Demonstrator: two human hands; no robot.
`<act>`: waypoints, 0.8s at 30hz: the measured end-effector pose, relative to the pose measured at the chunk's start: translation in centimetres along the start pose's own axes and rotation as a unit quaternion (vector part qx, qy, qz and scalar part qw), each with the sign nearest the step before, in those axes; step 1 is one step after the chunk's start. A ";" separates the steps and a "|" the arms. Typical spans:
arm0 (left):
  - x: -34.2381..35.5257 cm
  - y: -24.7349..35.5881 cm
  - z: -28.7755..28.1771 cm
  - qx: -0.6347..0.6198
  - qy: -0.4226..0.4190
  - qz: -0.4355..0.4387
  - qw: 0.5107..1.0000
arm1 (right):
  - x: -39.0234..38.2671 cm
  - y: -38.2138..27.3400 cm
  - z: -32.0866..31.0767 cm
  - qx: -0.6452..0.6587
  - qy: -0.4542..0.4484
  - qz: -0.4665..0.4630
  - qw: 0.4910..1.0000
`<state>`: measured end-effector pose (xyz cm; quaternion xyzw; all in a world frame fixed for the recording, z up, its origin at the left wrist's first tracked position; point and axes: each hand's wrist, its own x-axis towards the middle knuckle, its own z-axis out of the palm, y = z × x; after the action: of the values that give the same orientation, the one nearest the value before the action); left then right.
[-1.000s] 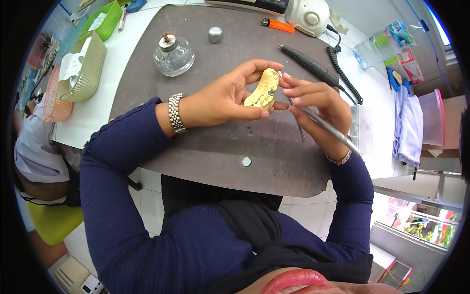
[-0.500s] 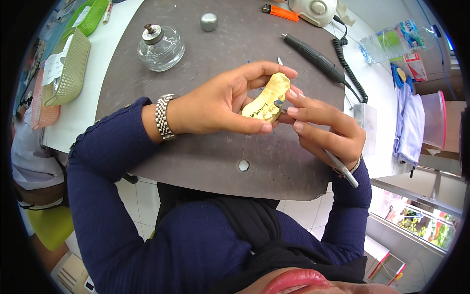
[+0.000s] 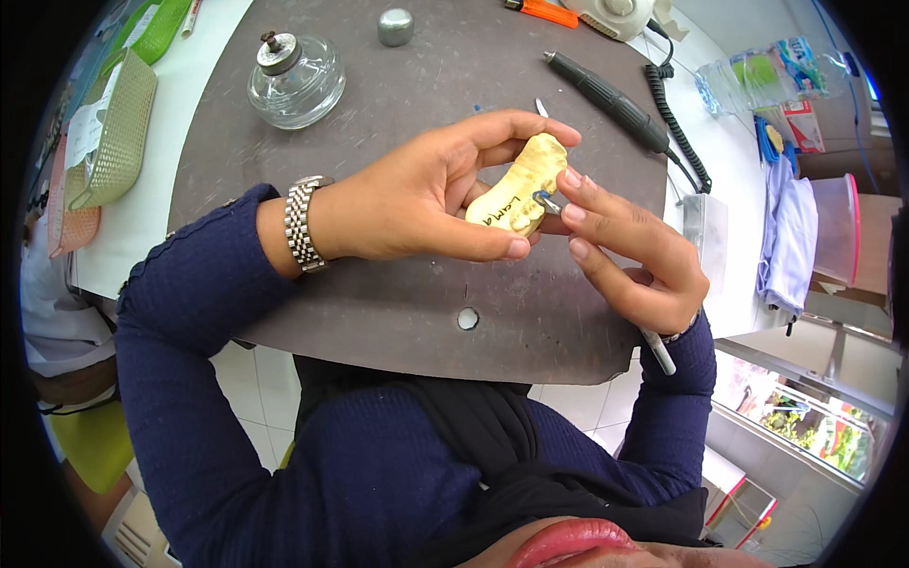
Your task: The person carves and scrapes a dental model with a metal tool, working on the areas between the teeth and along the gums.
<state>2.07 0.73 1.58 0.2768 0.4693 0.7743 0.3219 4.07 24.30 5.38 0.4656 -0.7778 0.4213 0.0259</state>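
My left hand (image 3: 426,189) grips a yellow plaster dental model (image 3: 507,192), thumb along its near edge and fingers curled behind it. Dark handwriting marks the model's side, and a small patch of blue wax (image 3: 542,197) sits among its teeth. A slim metal wax carving tool (image 3: 660,352) is pinched in my right hand (image 3: 644,251); its handle comes out below the palm near the wrist. The tool's tip meets the model at the blue patch. My fingers cover the middle of the tool.
On the brown work mat (image 3: 379,317) stand a glass spirit lamp (image 3: 296,83) and a small metal cap (image 3: 396,27). A black handpiece (image 3: 606,99) with a coiled cord lies at the right, near an orange lighter (image 3: 542,11). Woven baskets (image 3: 118,133) line the left edge.
The tool in my right hand has swung to a steeper angle, its handle end lower and further left. The model stays in my left hand, slightly turned. The view has shifted a little.
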 end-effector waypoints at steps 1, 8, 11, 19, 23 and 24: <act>0.0 0.0 0.0 0.002 0.001 0.000 1.000 | -0.1 0.0 0.1 -0.010 0.000 -0.001 1.000; 0.0 0.2 0.1 0.018 0.013 0.007 1.000 | 0.2 0.1 0.4 -0.068 0.011 -0.049 0.996; 0.1 0.0 0.0 0.013 0.005 0.010 1.000 | 0.2 -0.5 0.4 -0.058 0.009 -0.021 0.998; 0.1 0.0 0.0 0.012 0.000 0.016 1.000 | 0.6 -0.9 0.6 -0.156 0.014 -0.065 0.985; 0.0 0.0 0.1 0.019 0.011 0.018 1.000 | 0.5 -0.7 0.7 -0.120 0.019 -0.042 0.992; 0.1 -0.1 0.1 0.021 0.012 0.020 1.000 | 0.4 -0.7 0.6 -0.094 0.017 -0.022 0.995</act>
<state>2.12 0.88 1.55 0.2833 0.4836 0.7738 0.2952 4.54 23.48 5.59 0.4707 -0.8032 0.3533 0.0918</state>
